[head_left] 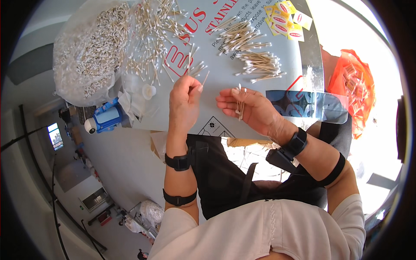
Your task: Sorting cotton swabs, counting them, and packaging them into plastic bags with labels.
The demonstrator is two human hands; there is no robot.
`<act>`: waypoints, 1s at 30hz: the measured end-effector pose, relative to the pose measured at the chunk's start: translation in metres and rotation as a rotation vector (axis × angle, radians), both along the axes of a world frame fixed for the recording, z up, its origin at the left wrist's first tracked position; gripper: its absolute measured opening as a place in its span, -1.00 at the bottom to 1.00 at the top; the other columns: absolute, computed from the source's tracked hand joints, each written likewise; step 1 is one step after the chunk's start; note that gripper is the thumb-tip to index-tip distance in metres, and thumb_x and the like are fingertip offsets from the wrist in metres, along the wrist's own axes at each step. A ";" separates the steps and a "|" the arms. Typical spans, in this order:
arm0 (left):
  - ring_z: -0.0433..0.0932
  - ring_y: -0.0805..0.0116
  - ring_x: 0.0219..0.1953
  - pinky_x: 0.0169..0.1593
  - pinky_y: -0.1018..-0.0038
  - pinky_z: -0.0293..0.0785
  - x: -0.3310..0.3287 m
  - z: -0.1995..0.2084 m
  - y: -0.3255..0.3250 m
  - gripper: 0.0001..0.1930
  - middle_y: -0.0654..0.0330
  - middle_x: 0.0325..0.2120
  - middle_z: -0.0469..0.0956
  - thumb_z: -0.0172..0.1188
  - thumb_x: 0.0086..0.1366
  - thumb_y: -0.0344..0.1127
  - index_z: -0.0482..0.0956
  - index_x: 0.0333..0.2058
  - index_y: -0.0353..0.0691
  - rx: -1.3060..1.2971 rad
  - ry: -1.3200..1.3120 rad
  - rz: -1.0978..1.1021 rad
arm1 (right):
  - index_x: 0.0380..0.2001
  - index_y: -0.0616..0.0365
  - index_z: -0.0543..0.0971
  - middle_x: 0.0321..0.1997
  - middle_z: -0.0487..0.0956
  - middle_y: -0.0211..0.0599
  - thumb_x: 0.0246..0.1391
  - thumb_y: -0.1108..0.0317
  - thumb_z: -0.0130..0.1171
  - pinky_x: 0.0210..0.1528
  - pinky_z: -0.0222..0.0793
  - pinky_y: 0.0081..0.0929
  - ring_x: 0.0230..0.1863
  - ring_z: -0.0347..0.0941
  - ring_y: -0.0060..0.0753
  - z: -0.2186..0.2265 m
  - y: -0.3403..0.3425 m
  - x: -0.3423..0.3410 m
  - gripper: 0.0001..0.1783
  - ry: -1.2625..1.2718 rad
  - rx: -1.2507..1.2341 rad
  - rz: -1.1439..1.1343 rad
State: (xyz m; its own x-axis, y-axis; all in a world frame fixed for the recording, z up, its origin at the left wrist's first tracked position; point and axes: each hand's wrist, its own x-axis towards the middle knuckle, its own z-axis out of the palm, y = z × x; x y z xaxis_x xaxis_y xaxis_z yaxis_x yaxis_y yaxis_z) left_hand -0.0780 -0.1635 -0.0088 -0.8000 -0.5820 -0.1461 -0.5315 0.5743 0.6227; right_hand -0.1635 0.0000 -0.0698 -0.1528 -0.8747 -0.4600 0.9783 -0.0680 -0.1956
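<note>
My left hand (185, 100) is closed in a pinch over the table. A thin wooden cotton swab (205, 78) sticks up from its fingertips. More swabs (197, 68) lie just beyond those fingers. My right hand (255, 110), palm turned inward, holds a small bunch of cotton swabs (239, 104) under its thumb, white tips showing at both ends. Ahead of it, two heaps of swabs, a farther one (238, 37) and a nearer one (260, 63), lie roughly lined up. Loose swabs (151, 47) are scattered at the far left.
A large clear plastic bag (65, 60) full of swabs rests at the left, with a blue-and-white bottle (107, 118) near it. Yellow labels (286, 19) lie far right. Beside my right wrist is a bluish film sheet (320, 106). An orange bag (342, 82) of small packs sits beyond the table (173, 119).
</note>
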 end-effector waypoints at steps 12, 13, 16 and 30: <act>0.44 0.26 -0.28 -0.24 0.41 0.40 0.002 -0.032 -0.028 -0.76 0.19 -0.38 0.43 0.21 -0.03 -0.58 0.49 -0.33 -0.25 -0.331 0.180 0.107 | -0.15 0.37 0.46 -0.16 0.54 -0.05 0.23 0.26 -0.08 -0.04 0.42 -0.39 -0.11 0.50 -0.25 -0.006 0.002 0.000 -0.66 -0.099 -0.025 0.026; 0.43 0.24 -0.26 -0.22 0.37 0.39 -0.001 -0.033 -0.031 -0.76 0.19 -0.38 0.43 0.22 -0.04 -0.58 0.49 -0.34 -0.23 -0.385 0.132 0.032 | -0.20 0.36 0.47 -0.22 0.55 -0.08 0.23 0.28 -0.06 -0.09 0.45 -0.42 -0.17 0.52 -0.28 -0.006 0.001 0.000 -0.69 -0.121 -0.016 0.027; 0.41 0.20 -0.26 -0.21 0.33 0.39 -0.005 -0.041 -0.038 -0.77 0.18 -0.39 0.42 0.24 -0.05 -0.58 0.48 -0.37 -0.22 -0.395 0.038 -0.071 | -0.16 0.36 0.47 -0.14 0.54 -0.01 0.22 0.24 -0.08 -0.03 0.42 -0.35 -0.11 0.50 -0.22 -0.007 0.002 0.000 -0.64 -0.097 -0.026 0.044; 0.51 0.21 -0.46 -0.32 0.34 0.43 -0.031 -0.050 -0.082 -0.87 0.09 -0.53 0.52 0.18 0.13 -0.38 0.49 -0.42 -0.33 -0.253 -0.070 0.312 | -0.21 0.34 0.50 -0.20 0.56 -0.09 0.23 0.25 -0.08 -0.12 0.43 -0.44 -0.18 0.52 -0.30 -0.007 0.002 -0.001 -0.67 -0.051 -0.003 0.093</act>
State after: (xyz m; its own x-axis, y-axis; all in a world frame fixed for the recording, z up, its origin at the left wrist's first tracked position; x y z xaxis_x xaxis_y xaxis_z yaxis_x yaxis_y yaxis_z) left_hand -0.1085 -0.2459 -0.0588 -0.5728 -0.8196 -0.0145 -0.7403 0.5096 0.4385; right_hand -0.1645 0.0017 -0.0768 -0.0468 -0.8852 -0.4628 0.9891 0.0236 -0.1452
